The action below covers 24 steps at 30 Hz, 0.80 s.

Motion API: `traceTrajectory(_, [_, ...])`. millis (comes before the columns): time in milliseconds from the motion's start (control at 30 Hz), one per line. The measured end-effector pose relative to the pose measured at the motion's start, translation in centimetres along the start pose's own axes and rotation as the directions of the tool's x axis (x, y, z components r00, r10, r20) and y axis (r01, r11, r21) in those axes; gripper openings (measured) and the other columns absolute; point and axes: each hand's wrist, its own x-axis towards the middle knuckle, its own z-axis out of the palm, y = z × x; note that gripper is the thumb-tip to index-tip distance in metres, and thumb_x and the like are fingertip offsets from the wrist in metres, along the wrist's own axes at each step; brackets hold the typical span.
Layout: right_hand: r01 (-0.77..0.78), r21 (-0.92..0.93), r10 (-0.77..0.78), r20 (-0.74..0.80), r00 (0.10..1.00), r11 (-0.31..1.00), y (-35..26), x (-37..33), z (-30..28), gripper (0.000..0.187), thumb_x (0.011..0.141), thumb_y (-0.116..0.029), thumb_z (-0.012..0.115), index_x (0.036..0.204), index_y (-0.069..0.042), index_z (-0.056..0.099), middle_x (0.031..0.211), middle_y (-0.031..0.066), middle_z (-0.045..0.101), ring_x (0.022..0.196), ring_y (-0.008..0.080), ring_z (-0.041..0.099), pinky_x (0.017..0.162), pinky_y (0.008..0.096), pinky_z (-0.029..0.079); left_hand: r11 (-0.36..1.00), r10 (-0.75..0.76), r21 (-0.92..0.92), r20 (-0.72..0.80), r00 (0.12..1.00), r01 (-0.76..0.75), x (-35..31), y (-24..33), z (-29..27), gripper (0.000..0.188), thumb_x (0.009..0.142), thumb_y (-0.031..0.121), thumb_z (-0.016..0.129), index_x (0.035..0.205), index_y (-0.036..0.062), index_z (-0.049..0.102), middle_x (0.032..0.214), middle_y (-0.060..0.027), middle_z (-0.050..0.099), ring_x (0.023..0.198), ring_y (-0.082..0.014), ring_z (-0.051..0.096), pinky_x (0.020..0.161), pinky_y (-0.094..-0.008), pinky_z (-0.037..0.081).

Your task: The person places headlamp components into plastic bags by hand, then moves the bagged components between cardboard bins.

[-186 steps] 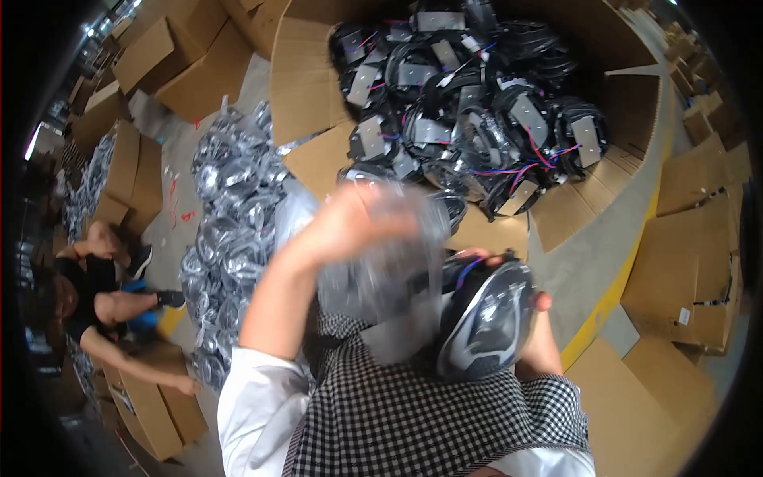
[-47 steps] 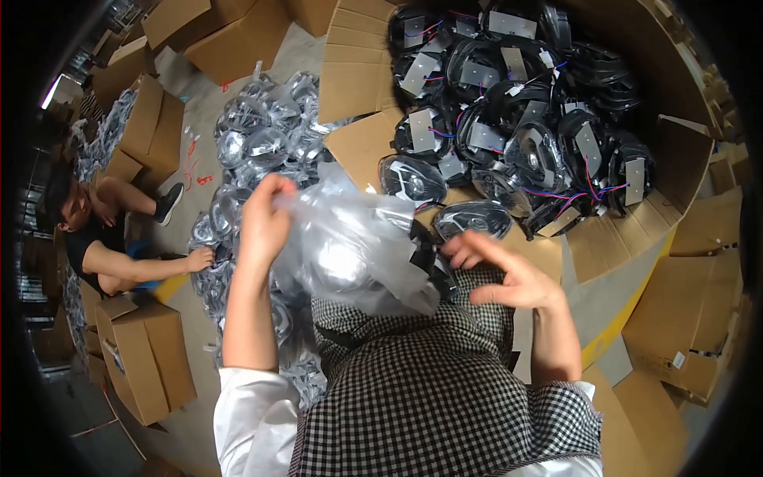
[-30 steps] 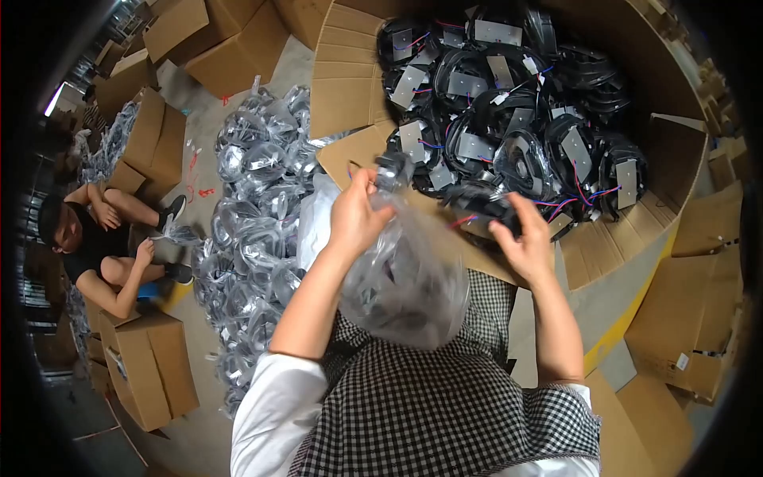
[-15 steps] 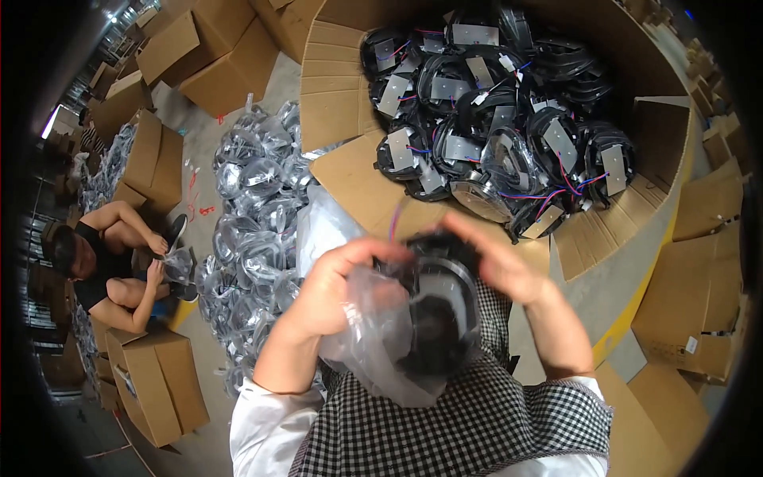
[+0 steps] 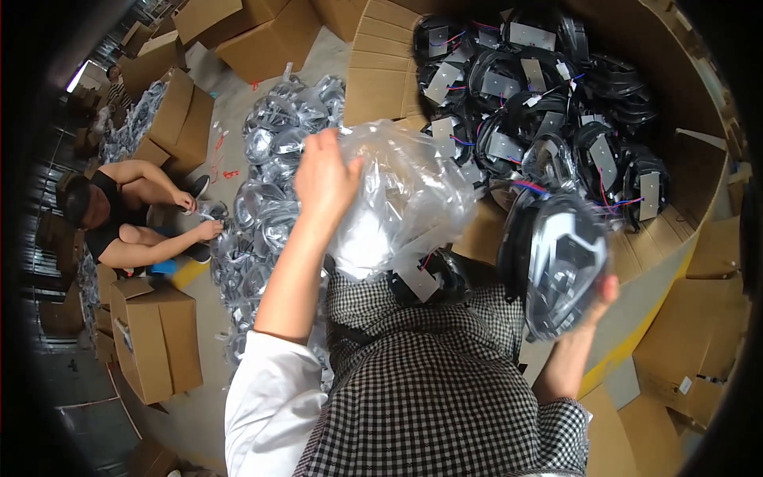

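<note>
My left hand (image 5: 326, 179) is closed on the edge of a clear plastic bag (image 5: 405, 195), which hangs spread out in front of me and looks crumpled. On the right, my right hand (image 5: 592, 306) grips a black headlight (image 5: 560, 266) from its outer side. Its clear lens and silver inner trim face me, and coloured wires come off its top. Most of that hand is hidden behind the housing. Beneath the bag, a second headlight (image 5: 445, 278) with a metal plate and wires rests by my lap, partly covered.
A large open carton (image 5: 385, 71) ahead holds many black headlights (image 5: 509, 95) with plates and wires. Bagged headlights (image 5: 270, 207) are heaped on the floor to the left. Beyond them a co-worker (image 5: 131, 211) sits handling a bag. More cartons (image 5: 163, 342) stand around.
My hands have moved apart. The bag has gone up and spread open in my left hand, while the headlight has swung right in my right hand. The head view has shifted slightly.
</note>
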Motion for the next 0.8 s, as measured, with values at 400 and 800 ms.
traceTrajectory(400, [-0.518, -0.011, 0.51, 0.197, 0.837, 0.855, 11.4, 8.4, 5.1, 0.066, 0.085, -0.03, 0.066, 0.139, -0.005, 0.037, 0.135, 0.0136, 0.046, 0.116, 0.0225, 0.054, 0.086, 0.0355, 0.054, 0.942, 0.243, -0.309, 0.364, 0.899, -0.13, -1.6, -1.2, -6.6, 0.041, 0.073, 0.01, 0.077, 0.111, 0.0024, 0.063, 0.088, -0.0048, 0.054, 0.076, -0.018, 0.053, 0.063, -0.0278, 0.042])
traceTrajectory(800, [0.529, -0.541, 0.511, 0.2, 0.836, -0.654, 4.9, 5.6, 7.6, 0.076, 0.083, -0.048, 0.062, 0.14, -0.003, 0.039, 0.121, 0.0244, 0.056, 0.105, 0.0382, 0.059, 0.1, 0.0428, 0.041, 0.152, -0.192, -0.884, 0.412, 0.891, 0.441, -7.8, -3.0, -6.4, 0.01, 0.091, 0.004, 0.057, 0.096, 0.0022, 0.065, 0.079, -0.0034, 0.061, 0.065, -0.0138, 0.056, 0.063, -0.0272, 0.048])
